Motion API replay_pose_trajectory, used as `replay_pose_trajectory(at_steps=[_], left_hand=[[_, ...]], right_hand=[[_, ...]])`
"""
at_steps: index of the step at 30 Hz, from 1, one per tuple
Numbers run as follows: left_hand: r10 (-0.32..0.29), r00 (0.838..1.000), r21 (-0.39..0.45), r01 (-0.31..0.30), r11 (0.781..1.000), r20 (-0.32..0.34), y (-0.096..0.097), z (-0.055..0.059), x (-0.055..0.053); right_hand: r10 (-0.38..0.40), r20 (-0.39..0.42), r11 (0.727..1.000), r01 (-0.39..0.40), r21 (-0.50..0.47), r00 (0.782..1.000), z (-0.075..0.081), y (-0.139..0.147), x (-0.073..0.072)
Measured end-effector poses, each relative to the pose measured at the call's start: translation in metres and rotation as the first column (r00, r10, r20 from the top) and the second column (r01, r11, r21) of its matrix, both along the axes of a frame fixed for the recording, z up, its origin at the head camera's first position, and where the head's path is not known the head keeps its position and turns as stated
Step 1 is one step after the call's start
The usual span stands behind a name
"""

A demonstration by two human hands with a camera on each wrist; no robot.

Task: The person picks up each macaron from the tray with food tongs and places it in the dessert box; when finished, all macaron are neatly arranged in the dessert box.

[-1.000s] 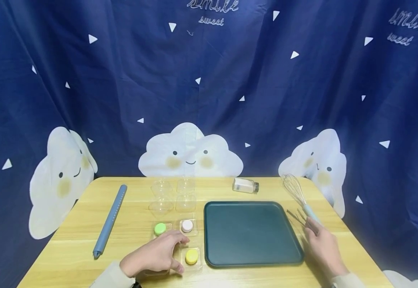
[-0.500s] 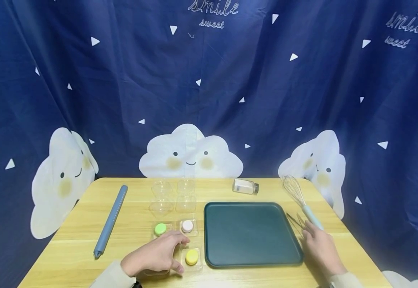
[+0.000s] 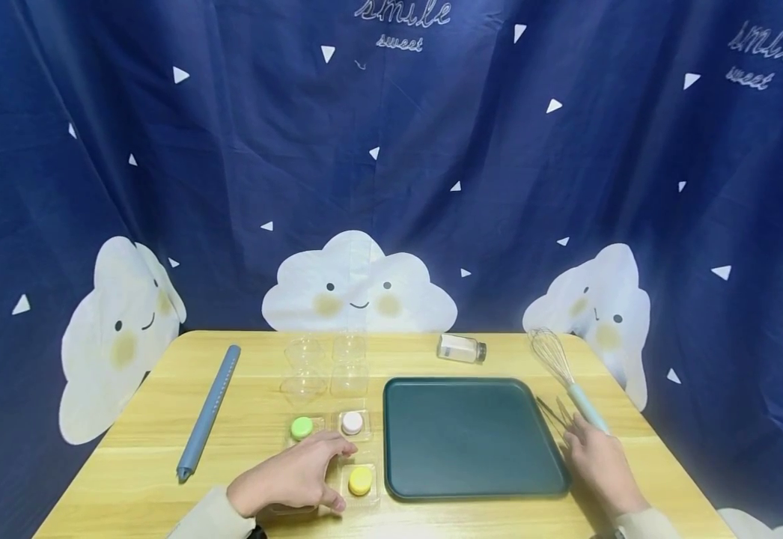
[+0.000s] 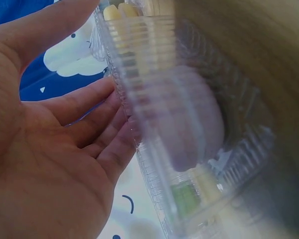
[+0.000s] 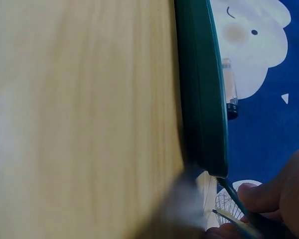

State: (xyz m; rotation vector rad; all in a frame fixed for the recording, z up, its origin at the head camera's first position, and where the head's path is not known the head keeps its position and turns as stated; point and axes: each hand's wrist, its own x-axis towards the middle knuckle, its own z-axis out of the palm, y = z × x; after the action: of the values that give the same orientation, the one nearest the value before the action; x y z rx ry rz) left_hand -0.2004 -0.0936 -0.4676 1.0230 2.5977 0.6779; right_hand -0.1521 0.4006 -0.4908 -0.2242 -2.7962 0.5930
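Barely, the right hand [image 3: 600, 460] has been drawn toward the near side of the wooden table [image 3: 129, 449], with more of the smooth pale-blue whisk handle [image 3: 588, 409] bared near the right edge. Dark tongs [image 5: 231, 192] are kept pinched; a mere steadying is suggested. Well apart, the left hand [image 3: 297, 473] is loosely spread, its fingertips laid against a ribbed, clear plastic box [image 3: 370, 495] of round macarons left of centre.

White cursive "smile" above "sweet" stands twice on the dark-blue fabric curtain [image 3: 391, 202], upper centre and upper right; marks along the long blue roll [image 3: 209, 412] are too small to read.
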Motion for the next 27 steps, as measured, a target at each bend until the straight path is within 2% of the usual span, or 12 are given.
replay_pose_trajectory(at_steps=[10, 13, 16, 18, 22, 27], left_hand=[[0.019, 1.000, 0.005, -0.019, 1.000, -0.012, 0.000, 0.001, 0.001], [0.018, 1.000, 0.013, -0.018, 1.000, -0.022, 0.000, 0.001, 0.002], [0.013, 0.999, 0.022, -0.012, 1.000, -0.034, 0.000, 0.000, 0.002], [0.014, 0.999, 0.033, -0.012, 0.999, -0.037, 0.000, -0.001, 0.003], [0.032, 0.999, 0.074, -0.030, 0.997, -0.032, -0.001, 0.000, 0.001], [0.060, 0.998, 0.116, -0.055, 0.992, -0.032, -0.004, 0.008, -0.004]], right_hand=[[-0.010, -0.025, 1.000, 0.010, 0.011, 1.000, 0.000, -0.002, -0.001], [-0.033, -0.005, 0.999, 0.033, -0.029, 0.999, 0.002, -0.005, 0.001], [-0.068, 0.002, 0.991, 0.068, -0.119, 0.998, 0.006, -0.010, 0.004], [-0.086, -0.010, 0.975, 0.082, -0.208, 0.996, 0.010, -0.013, 0.004], [-0.115, -0.082, 0.922, 0.076, -0.379, 0.990, 0.021, -0.017, 0.000], [-0.183, -0.157, 0.870, 0.086, -0.485, 0.970, 0.040, -0.028, -0.008]])
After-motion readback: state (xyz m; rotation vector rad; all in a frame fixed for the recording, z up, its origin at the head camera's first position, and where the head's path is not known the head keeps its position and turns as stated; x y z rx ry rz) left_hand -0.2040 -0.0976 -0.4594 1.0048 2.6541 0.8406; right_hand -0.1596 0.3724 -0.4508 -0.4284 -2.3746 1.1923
